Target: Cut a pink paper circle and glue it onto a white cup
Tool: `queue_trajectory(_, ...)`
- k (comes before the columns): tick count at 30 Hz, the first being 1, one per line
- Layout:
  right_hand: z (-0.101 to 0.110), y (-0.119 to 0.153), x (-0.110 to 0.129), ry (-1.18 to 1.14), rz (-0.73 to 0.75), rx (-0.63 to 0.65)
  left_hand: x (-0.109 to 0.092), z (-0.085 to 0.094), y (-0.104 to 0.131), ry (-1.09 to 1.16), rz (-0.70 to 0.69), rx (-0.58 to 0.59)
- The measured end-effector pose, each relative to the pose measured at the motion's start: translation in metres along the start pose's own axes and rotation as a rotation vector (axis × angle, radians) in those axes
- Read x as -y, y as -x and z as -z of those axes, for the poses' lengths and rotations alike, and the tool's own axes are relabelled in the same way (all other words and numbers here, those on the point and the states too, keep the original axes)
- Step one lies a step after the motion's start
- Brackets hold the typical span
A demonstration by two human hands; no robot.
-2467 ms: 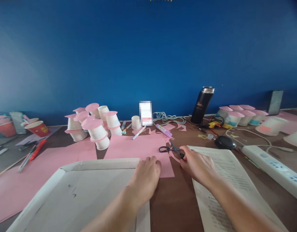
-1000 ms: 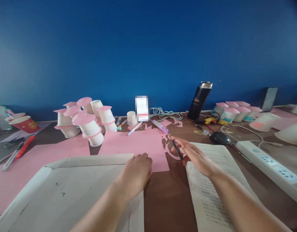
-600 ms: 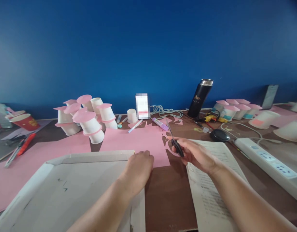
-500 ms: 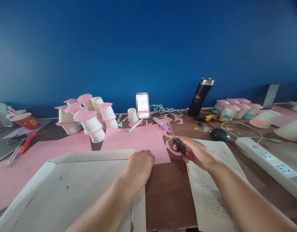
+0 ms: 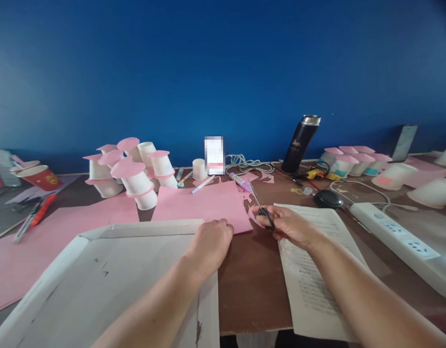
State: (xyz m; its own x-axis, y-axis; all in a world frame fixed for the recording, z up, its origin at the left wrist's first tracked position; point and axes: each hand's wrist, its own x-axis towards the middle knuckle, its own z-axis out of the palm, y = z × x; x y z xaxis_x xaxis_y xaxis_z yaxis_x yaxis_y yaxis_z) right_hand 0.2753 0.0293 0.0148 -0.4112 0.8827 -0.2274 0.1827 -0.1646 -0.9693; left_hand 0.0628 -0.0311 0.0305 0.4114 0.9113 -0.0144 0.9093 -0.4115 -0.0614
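My left hand (image 5: 212, 241) is closed at the far right corner of a flat white cardboard box (image 5: 136, 275). Its fingers curl down beside a sheet of pink paper (image 5: 201, 205), and their tips are hidden, so I cannot tell what they grip. In my right hand (image 5: 290, 226) is a pair of scissors (image 5: 266, 218) with black handles, blades pointing away and slightly left. Pink paper scraps (image 5: 246, 197) lie just beyond the scissors. Under the right wrist is a printed sheet (image 5: 317, 290).
Stacked white paper cups (image 5: 136, 183) with pink paper discs stand at the left. A purple glue stick (image 5: 239, 181), a black flask (image 5: 300, 145), a phone (image 5: 215, 157) and white cable (image 5: 250, 164) are along the wall. A power strip (image 5: 400, 241) lies at the right.
The view has shifted slightly. The scissors have tilted a little in my right hand, which has moved slightly left. The pink sheet's near right corner sits a little farther away.
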Motion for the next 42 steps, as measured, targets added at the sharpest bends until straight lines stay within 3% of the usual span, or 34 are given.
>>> queue_trajectory(5,0.001,-0.006,-0.008,0.168,-0.023,-0.066,0.000,-0.002,-0.001,0.008,-0.011,-0.081)
queue_trajectory(14,-0.004,-0.011,-0.008,0.067,-0.082,-0.225,-0.011,0.003,0.003,0.005,-0.086,-0.168)
queue_trajectory(18,-0.007,-0.008,-0.002,-0.058,0.040,-0.264,-0.018,0.006,0.004,0.056,-0.075,-0.194)
queue_trajectory(23,-0.003,0.002,0.014,-0.192,0.389,-0.517,-0.025,0.007,0.006,0.291,-0.013,-0.267)
queue_trajectory(26,0.003,0.008,0.022,-0.328,0.534,-0.591,-0.032,0.002,0.007,0.565,-0.123,-0.187)
queue_trajectory(29,0.007,0.012,0.026,-0.447,0.544,-0.572,-0.040,-0.008,0.005,0.875,-0.260,-0.013)
queue_trajectory(31,0.007,0.013,0.027,-0.503,0.535,-0.530,-0.042,-0.017,0.001,1.059,-0.243,0.054)
queue_trajectory(34,0.007,0.013,0.025,-0.517,0.556,-0.466,-0.041,-0.026,-0.005,1.094,-0.110,-0.123)
queue_trajectory(37,0.008,0.013,0.024,-0.477,0.572,-0.446,-0.035,-0.027,-0.008,0.881,0.050,-0.360)
queue_trajectory(42,0.005,0.013,0.025,-0.441,0.528,-0.465,-0.028,-0.017,-0.002,0.531,0.220,-0.635)
